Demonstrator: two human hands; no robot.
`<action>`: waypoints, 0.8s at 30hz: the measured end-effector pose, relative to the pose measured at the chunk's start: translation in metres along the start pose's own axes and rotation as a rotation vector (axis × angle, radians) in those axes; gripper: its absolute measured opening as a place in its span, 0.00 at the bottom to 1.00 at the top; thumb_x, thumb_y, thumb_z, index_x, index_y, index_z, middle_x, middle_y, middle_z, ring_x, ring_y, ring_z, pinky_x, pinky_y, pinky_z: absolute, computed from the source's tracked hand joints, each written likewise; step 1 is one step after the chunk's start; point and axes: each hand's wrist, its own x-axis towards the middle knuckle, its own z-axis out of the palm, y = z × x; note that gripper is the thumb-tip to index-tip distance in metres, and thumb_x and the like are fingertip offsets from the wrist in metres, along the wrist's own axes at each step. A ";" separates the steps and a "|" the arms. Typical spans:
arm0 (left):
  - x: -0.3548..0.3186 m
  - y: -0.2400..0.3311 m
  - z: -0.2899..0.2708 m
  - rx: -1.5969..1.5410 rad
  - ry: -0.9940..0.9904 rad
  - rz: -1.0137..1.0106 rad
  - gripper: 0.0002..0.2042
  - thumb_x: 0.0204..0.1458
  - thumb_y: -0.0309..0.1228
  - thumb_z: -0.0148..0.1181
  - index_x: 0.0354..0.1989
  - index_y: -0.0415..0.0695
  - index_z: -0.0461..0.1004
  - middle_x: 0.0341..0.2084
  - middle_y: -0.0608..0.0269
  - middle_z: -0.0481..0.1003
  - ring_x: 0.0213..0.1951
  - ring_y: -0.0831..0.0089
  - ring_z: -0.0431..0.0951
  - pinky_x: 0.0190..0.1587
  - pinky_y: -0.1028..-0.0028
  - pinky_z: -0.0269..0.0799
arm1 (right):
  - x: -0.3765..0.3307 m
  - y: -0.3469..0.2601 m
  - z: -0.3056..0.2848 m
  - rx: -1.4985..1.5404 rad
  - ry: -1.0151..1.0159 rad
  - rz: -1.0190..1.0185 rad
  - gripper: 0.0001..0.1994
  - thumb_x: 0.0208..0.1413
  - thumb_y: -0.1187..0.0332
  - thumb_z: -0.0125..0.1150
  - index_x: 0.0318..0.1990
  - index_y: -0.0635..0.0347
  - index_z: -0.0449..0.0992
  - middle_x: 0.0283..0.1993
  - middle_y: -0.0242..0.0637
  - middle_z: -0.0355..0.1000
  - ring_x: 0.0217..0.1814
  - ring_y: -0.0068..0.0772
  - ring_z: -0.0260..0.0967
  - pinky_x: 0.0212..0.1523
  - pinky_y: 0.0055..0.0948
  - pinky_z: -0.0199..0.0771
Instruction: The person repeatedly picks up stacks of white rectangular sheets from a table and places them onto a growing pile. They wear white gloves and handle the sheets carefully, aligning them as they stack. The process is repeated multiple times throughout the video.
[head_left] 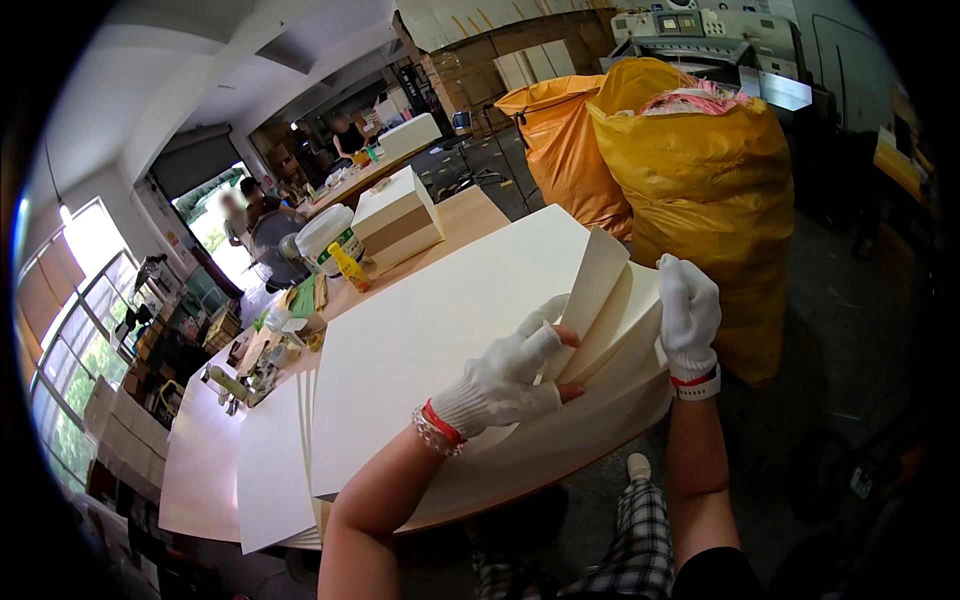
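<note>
A stack of large cream-white paper sheets (440, 290) covers the near part of the table. At the right end, several sheets are bent upward and curl apart. My right hand (688, 310), in a white knitted glove, is closed on the raised sheet edges. My left hand (510, 375), in a white glove with bare fingertips showing, lies across the stack beside the curl. Its fingers are apart, and the fingertips touch the bent sheets. Part of the sheets under the left palm is hidden.
More white sheets (275, 470) lie at the left. Tools and small items (255, 365) crowd the far-left table, near a yellow bottle (348, 268), a white tub (328, 238) and a box-shaped stack (398, 215). Filled yellow (700, 190) and orange (565, 150) sacks stand on the right. People are farther back.
</note>
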 end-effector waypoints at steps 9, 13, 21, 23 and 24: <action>0.005 0.000 -0.005 -0.037 -0.186 -0.013 0.23 0.47 0.22 0.62 0.55 0.43 0.68 0.60 0.47 0.64 0.51 0.52 0.74 0.53 0.67 0.71 | 0.001 -0.002 0.000 -0.011 -0.021 -0.027 0.14 0.63 0.70 0.50 0.26 0.69 0.69 0.17 0.42 0.58 0.19 0.40 0.60 0.23 0.34 0.57; 0.002 0.003 -0.001 0.020 -0.050 0.022 0.22 0.47 0.28 0.69 0.51 0.44 0.69 0.66 0.45 0.59 0.58 0.48 0.70 0.56 0.65 0.70 | -0.001 0.001 0.001 -0.030 -0.005 0.011 0.13 0.63 0.70 0.50 0.27 0.70 0.70 0.17 0.42 0.59 0.19 0.38 0.60 0.22 0.33 0.57; 0.002 -0.005 0.000 -0.014 -0.047 0.026 0.24 0.47 0.26 0.66 0.55 0.46 0.69 0.67 0.40 0.55 0.60 0.46 0.68 0.57 0.64 0.69 | 0.000 0.000 0.000 0.042 0.000 0.036 0.15 0.63 0.70 0.51 0.24 0.69 0.67 0.17 0.40 0.57 0.19 0.35 0.58 0.22 0.34 0.56; 0.001 -0.005 0.000 0.011 -0.029 0.042 0.25 0.46 0.23 0.64 0.56 0.46 0.69 0.66 0.41 0.57 0.59 0.48 0.70 0.56 0.65 0.70 | 0.001 -0.004 0.004 -0.009 -0.022 0.026 0.16 0.63 0.70 0.52 0.22 0.68 0.66 0.17 0.40 0.57 0.19 0.35 0.57 0.23 0.34 0.56; 0.001 -0.006 0.002 0.044 0.007 0.095 0.24 0.46 0.22 0.64 0.55 0.46 0.70 0.64 0.43 0.60 0.58 0.49 0.71 0.55 0.65 0.71 | 0.003 -0.005 0.004 -0.008 -0.038 0.024 0.16 0.63 0.70 0.52 0.22 0.68 0.65 0.17 0.40 0.57 0.19 0.35 0.57 0.23 0.34 0.56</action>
